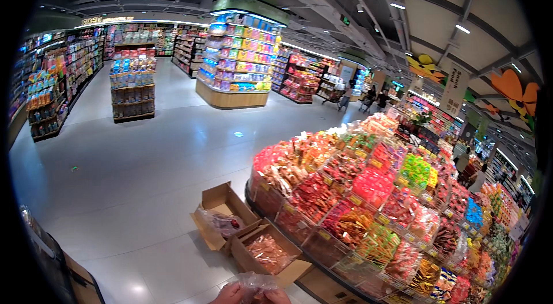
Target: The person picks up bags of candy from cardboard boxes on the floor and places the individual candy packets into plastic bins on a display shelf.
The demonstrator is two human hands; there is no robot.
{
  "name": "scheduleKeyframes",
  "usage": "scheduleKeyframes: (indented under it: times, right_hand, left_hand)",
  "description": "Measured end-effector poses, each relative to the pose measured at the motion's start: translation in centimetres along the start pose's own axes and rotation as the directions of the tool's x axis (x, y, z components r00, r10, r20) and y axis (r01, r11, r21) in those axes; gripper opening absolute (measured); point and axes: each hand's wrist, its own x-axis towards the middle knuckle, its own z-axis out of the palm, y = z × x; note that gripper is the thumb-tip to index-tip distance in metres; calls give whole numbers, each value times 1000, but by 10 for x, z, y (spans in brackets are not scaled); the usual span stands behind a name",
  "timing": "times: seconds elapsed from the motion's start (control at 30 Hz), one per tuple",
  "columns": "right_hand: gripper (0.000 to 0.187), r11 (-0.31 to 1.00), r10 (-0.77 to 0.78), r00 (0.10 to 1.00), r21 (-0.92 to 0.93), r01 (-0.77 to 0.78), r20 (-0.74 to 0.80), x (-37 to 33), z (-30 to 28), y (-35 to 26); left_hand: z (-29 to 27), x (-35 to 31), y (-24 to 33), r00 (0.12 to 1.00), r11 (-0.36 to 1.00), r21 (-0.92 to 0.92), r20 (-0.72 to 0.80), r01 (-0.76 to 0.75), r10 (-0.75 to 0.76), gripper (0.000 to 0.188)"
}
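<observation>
At the lower edge, my left hand [229,293] and my right hand [277,296] are closed on a clear plastic bag [252,281] held between them. Its contents are mostly cut off by the picture's edge. Just beyond it stands an open cardboard box [241,244] with reddish wrapped pieces [266,254] inside. A second open cardboard box [213,196] sits behind and to the left, holding a crumpled clear bag [222,223] with a few dark red items in it. Both boxes are next to the base of a candy display.
The curved candy display [322,238] fills the right side, its clear bins heaped with wrapped sweets. A dark-framed object [63,266] stands at lower left. Pale floor tiles [150,189] stretch toward a snack stand [133,85] and a wood-based round shelf [233,97]. People [346,97] are farther back.
</observation>
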Motion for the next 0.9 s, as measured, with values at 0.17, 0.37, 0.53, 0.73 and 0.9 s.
scheduleKeyframes:
  times: [0.17,0.37,0.53,0.73,0.9]
  right_hand:
    - [17,990,1,962,133,-39,274,100,49,57]
    - [22,782,-334,921,-488,389,198,171,124,54]
    - [22,218,-544,776,-839,499,320,228,167,70]
    - [21,753,9,916,-606,258,401,286,270,0]
    - [30,524,-265,882,-710,470,388,329,316,57]
  left_hand:
    - [-61,49,-98,993,929,356,-18,-102,116,32]
    - [-172,61,-86,999,925,378,-11,-33,40,60]
    - [-260,87,53,944,812,572,194,113,-268,107]
    - [-337,135,-68,944,857,477,328,-195,31,98]
    - [-384,214,-110,899,893,310,394,-328,193,63]
